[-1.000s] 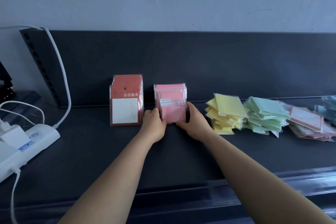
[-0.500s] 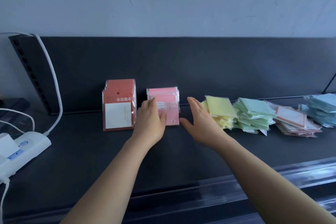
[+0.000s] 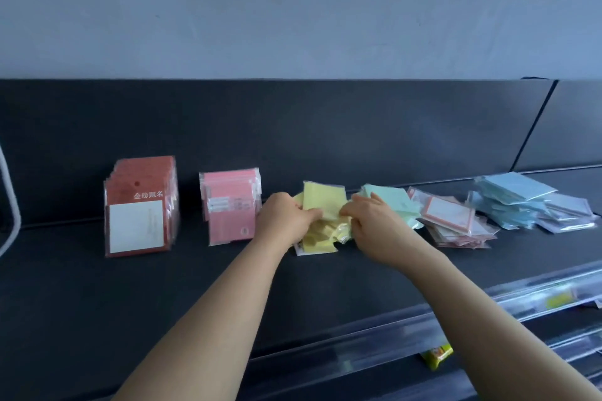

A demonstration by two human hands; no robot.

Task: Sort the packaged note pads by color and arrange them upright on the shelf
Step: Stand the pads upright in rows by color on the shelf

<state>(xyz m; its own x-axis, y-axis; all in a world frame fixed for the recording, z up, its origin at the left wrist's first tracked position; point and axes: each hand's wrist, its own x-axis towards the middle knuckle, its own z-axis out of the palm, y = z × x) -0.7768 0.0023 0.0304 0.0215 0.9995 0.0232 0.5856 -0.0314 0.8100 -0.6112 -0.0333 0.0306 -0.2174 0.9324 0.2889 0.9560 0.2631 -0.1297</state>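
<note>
Two stacks upright, and both hands now on the loose heap of yellow plastic-wrapped note pads (image 3: 321, 221).

Half a second ago the left hand (image 3: 286, 221) was steadying the upright row of pink packaged note pads (image 3: 231, 208) while the right hand (image 3: 374, 225) reached away; now both have left it and close from either side around the yellow heap, fingers curled on the top packets, one of which tips up between them. The pink row stands unaided beside the upright stack of dark red carded note pads (image 3: 140, 208), against the back panel of the dark shelf (image 3: 97, 303). By the look of it, pink is finished and yellow is the colour in hand. Flat piles of mint green packaged pads (image 3: 395, 203), red-bordered packaged pads (image 3: 452, 221) and pale blue packaged pads (image 3: 514, 198) lie to the right, not yet stood up.
</note>
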